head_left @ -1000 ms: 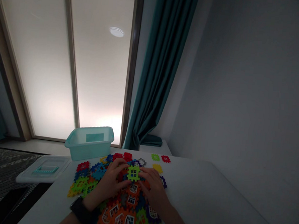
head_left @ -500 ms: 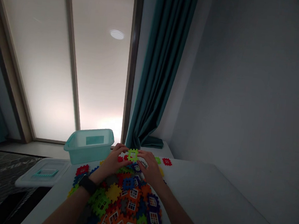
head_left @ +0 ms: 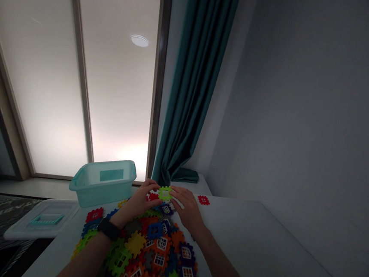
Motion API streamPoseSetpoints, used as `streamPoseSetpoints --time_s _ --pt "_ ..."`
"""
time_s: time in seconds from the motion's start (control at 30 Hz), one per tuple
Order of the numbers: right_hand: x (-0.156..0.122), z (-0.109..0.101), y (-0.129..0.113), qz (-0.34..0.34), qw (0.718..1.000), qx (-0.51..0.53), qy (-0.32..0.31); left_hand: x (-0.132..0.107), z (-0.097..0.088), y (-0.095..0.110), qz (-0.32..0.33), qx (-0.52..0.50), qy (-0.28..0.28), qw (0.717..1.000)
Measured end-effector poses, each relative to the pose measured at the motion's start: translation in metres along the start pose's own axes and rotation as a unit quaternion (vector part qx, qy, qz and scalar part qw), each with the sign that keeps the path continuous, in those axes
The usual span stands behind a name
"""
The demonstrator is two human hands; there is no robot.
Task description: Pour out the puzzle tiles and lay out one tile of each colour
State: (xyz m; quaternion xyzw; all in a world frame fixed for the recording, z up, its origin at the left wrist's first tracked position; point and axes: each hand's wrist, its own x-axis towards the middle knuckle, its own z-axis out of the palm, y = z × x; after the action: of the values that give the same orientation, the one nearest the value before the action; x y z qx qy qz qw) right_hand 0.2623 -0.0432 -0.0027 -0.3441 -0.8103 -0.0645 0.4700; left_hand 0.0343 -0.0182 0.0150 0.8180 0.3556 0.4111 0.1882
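Observation:
A small green square puzzle tile is pinched from both sides at the far end of the white table. My left hand, with a dark watch on its wrist, grips the tile's left edge. My right hand grips its right edge. Under my forearms lies a heap of several coloured interlocking tiles, many with white window shapes. A single red tile lies apart, just right of my right hand.
A pale teal plastic bin stands at the table's far left corner, its lid lying off the left edge. A teal curtain hangs behind the table beside a bright window. A grey wall runs along the right.
Both hands carried the green tile from the middle of the heap out to the far edge of the table. The view has shifted slightly to the right.

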Motion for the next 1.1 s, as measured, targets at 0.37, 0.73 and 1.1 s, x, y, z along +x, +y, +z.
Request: streamPoseSetpoints --time_s 0.37,0.73,1.1 --pt "0.011 -0.006 -0.008 0.354 0.908 0.220 -0.044 -0.006 0.002 0.002 -0.051 -0.074 -0.081 0.993" --pt "0.014 -0.015 -0.009 0.387 0.877 0.271 -0.093 -0.013 0.004 0.012 0.041 0.118 -0.058 0.990" --pt "0.021 -0.029 -0.018 0.347 0.893 0.259 -0.119 -0.012 0.004 0.011 0.043 0.100 -0.050 0.993"
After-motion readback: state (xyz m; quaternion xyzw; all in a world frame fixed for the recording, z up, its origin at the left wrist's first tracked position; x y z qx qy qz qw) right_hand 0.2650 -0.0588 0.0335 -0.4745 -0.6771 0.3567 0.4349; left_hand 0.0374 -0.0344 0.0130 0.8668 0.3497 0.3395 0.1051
